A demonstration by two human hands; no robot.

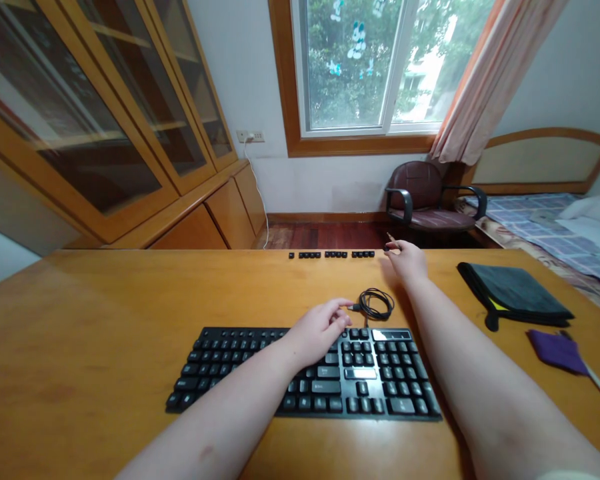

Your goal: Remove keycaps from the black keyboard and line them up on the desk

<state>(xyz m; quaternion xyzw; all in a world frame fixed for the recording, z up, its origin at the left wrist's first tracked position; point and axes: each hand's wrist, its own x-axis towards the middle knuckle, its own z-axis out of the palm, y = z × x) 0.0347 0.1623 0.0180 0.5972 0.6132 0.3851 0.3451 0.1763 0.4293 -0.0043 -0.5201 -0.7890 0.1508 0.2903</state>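
A black keyboard [325,387] lies on the wooden table. My left hand [323,327] rests over its upper edge, right of the middle, fingers loosely bent and apart, holding nothing I can see. Near the table's far edge, my right hand [405,259] pinches a small black keycap [387,249] between its fingertips, at the right end of a row of keycaps [336,254]. The row stands in several short groups with gaps between them. A thin brownish tip shows above the right fingers; I cannot make out what it is.
A coiled black cable [376,305] lies behind the keyboard, close to my left fingertips. On the right are a folded dark grey cloth [517,293] and a purple pouch [557,351]. Beyond the table stand an office chair [420,193], a bed [555,220] and a glass-door cabinet [125,113].
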